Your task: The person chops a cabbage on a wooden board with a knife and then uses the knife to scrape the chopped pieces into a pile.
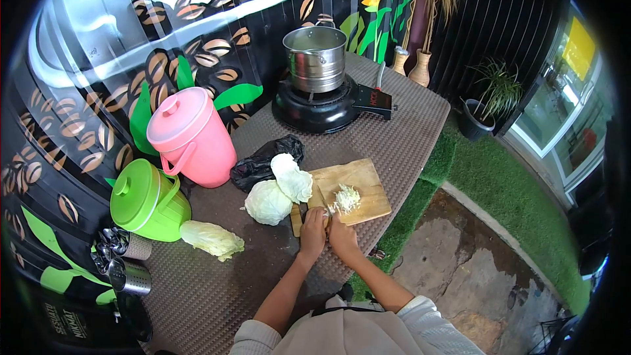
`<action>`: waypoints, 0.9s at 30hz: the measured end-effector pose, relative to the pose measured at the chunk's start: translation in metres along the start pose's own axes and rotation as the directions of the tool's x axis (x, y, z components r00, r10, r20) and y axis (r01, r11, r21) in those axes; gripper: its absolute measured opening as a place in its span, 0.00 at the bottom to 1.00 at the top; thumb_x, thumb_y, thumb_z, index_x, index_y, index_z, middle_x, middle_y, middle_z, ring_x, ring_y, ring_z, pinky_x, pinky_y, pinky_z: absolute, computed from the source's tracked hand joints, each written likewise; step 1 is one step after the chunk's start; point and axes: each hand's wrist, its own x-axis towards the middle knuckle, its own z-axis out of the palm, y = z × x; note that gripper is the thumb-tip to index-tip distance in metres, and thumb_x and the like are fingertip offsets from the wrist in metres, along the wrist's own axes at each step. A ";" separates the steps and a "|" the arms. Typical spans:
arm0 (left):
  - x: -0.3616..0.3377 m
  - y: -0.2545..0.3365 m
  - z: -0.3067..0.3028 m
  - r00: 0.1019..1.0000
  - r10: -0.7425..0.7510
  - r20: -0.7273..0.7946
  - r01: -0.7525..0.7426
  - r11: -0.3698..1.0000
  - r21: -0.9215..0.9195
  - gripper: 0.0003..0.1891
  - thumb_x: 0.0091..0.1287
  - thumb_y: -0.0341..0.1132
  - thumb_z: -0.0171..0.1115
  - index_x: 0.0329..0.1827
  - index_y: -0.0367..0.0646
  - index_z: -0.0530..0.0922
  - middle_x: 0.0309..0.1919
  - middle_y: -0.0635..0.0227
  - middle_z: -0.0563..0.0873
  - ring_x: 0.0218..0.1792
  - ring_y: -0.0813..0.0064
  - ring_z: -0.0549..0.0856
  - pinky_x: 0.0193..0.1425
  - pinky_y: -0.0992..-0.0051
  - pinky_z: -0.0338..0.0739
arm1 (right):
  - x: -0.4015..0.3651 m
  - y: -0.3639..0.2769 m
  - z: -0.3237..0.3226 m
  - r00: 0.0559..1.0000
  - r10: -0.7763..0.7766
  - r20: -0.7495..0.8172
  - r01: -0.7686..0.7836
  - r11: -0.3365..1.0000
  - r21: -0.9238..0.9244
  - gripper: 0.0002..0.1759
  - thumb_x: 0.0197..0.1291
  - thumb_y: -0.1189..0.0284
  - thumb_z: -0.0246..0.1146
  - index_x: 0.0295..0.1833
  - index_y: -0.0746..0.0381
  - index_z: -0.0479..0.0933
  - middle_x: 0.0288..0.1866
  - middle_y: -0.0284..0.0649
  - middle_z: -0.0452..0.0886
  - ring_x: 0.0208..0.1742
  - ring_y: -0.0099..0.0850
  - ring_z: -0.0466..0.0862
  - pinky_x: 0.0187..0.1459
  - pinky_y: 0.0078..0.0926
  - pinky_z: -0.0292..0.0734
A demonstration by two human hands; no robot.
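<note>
Worryingly, the left hand [312,225] curls, its hold hidden, beside the knife [322,197] that the right hand [342,236] grips; a slip at the cutting board's [369,187] near edge could nick fingers.

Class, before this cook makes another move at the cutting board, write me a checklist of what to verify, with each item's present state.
1. Cutting board lying on the table: ok.
2. Vegetable shreds kept on the board: ok, mainly one heap.
3. Round cabbage shredded: not ok, it sits beside the board.
4. Left hand clear of any blade: cannot tell, the detail between it and the right hand is too small.
5. Pot standing on the stove: ok.
6. Flame lit: cannot tell, none is discernible.
</note>
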 end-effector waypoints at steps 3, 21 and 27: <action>0.000 0.000 -0.002 0.999 0.041 -0.014 -0.042 0.999 -0.018 0.07 0.65 0.24 0.51 0.44 0.36 0.73 0.43 0.55 0.78 0.49 0.53 0.76 0.51 0.61 0.71 | 0.005 0.002 -0.005 1.000 -0.016 0.005 0.016 1.000 0.021 0.17 0.63 0.65 0.51 0.49 0.67 0.62 0.31 0.62 0.79 0.36 0.58 0.81 0.40 0.53 0.76; 0.014 -0.023 -0.014 0.982 0.094 0.164 -0.069 0.986 -0.153 0.11 0.58 0.18 0.52 0.43 0.38 0.75 0.40 0.56 0.79 0.46 0.53 0.77 0.46 0.64 0.73 | -0.010 0.002 -0.002 1.000 -0.031 -0.003 0.031 0.998 -0.059 0.17 0.63 0.65 0.52 0.48 0.67 0.62 0.31 0.60 0.80 0.35 0.57 0.82 0.37 0.52 0.77; 0.020 -0.031 -0.008 0.987 0.050 0.152 -0.022 0.984 -0.177 0.16 0.52 0.14 0.50 0.42 0.37 0.75 0.40 0.55 0.80 0.46 0.53 0.78 0.47 0.64 0.73 | 0.005 0.006 -0.014 0.999 -0.050 0.005 0.050 0.996 -0.078 0.16 0.63 0.65 0.52 0.48 0.67 0.62 0.29 0.60 0.80 0.34 0.55 0.83 0.35 0.50 0.79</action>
